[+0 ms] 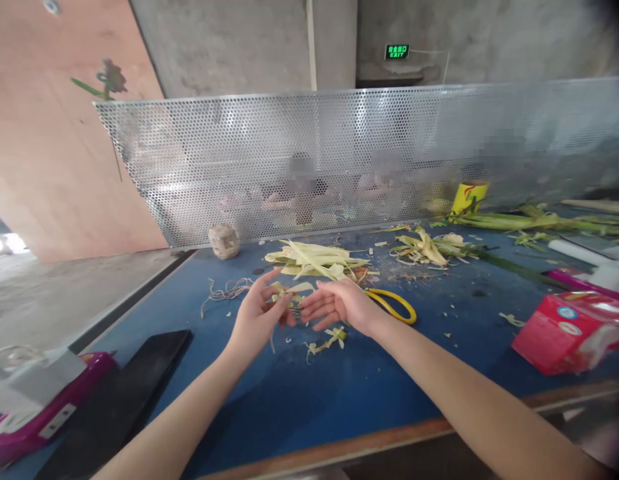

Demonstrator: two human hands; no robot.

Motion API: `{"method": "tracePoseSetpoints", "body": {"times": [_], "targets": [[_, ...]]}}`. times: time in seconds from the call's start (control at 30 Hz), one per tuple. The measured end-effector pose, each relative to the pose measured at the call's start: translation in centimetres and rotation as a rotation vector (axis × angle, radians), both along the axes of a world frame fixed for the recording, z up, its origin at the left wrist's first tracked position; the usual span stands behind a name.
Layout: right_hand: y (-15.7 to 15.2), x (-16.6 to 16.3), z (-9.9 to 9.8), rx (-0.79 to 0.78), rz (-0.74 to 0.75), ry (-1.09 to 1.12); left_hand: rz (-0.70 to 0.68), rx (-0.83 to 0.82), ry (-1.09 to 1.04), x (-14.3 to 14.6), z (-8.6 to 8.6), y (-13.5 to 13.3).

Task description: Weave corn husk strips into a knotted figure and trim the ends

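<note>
My left hand (257,313) is raised over the blue table (339,393), fingers curled around a small folded piece of pale green leaf strip (288,292). My right hand (337,303) meets it from the right, fingers stretched toward the same piece, touching its end. Under the hands lie small leaf scraps (327,341). A pile of cut leaf strips (314,260) lies just beyond the hands. Yellow-handled scissors (397,305) rest right of my right hand.
A perforated metal screen (339,153) walls the table's far side, with people behind it. More leaves (429,247), long green stalks (529,220), a yellow cup (468,197), a twine ball (224,241), loose twine (227,290), a pink packet (569,330), a black slab (124,393), a magenta box (44,407).
</note>
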State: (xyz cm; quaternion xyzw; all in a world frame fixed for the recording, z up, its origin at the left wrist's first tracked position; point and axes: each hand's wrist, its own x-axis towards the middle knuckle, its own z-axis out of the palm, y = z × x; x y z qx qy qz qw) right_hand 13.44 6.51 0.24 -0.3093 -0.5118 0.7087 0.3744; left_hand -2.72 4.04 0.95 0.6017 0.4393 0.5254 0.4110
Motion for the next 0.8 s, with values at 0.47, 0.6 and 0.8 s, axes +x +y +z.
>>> {"method": "tracePoseSetpoints", "body": {"times": [0.47, 0.6, 0.8], "targets": [[0.7, -0.3, -0.9, 0.192, -0.029, -0.054, 0.044, 0.007, -0.073, -0.5, 0.2, 0.6], [0.3, -0.3, -0.8, 0.18, -0.004, -0.024, 0.048, -0.025, -0.072, -0.5, -0.2, 0.6], [0.2, -0.3, -1.4, 0.144, 0.013, 0.042, 0.006, -0.048, -0.081, 0.1, -0.6, 0.2]]}}
